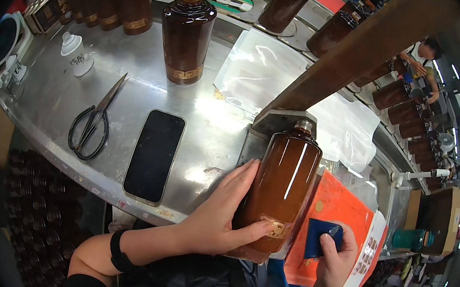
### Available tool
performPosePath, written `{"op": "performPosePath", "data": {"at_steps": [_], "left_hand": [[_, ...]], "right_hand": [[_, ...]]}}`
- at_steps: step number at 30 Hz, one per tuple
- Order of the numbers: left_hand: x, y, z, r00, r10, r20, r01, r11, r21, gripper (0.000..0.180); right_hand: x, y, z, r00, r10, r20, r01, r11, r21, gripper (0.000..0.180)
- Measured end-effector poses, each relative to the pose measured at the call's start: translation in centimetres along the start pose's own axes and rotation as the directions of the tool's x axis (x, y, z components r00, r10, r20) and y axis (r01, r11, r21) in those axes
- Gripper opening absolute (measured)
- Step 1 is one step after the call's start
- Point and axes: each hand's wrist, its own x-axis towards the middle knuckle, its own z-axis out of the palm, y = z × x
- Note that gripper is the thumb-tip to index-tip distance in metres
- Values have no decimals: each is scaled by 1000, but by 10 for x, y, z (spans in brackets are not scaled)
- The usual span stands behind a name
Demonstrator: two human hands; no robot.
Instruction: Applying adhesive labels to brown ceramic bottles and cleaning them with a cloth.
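A glossy brown bottle (pixel 289 179) leans at the front edge of the metal table, its clear neck toward a bracket. My left hand (pixel 230 212) is wrapped along its left side, thumb on the gold decorated band near the base. To the right of the bottle, my right hand (pixel 337 251) pinches a small dark blue squeegee-like piece (pixel 317 239) between thumb and fingers. Below that hand lies an orange sheet (pixel 342 200) with a white printed strip (pixel 364 254) along its right side.
Scissors (pixel 95 121), a black phone (pixel 154 156) and a white dropper bottle (pixel 77 55) lie or stand on the metal table (pixel 113 158). Another brown bottle (pixel 186 38) stands farther back. A brown post (pixel 362 51) slants overhead. A co-worker (pixel 424 61) is at the far right.
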Motion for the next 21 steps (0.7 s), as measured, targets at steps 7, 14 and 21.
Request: {"op": "performPosePath", "data": {"at_steps": [7, 14, 21], "left_hand": [[0, -2, -1, 1000, -12, 22, 12, 1000, -20, 95], [0, -3, -1, 1000, -7, 23, 8, 998, -58, 96], [-2, -10, -3, 998, 16, 63, -15, 1000, -24, 111]], "right_hand": [[-4, -1, 11, 999, 37, 9, -38, 999, 23, 25], [-12, 2, 8, 977, -166, 133, 189, 965, -184, 28], [-20, -4, 21, 962, -235, 139, 271, 880, -389, 28]]}}
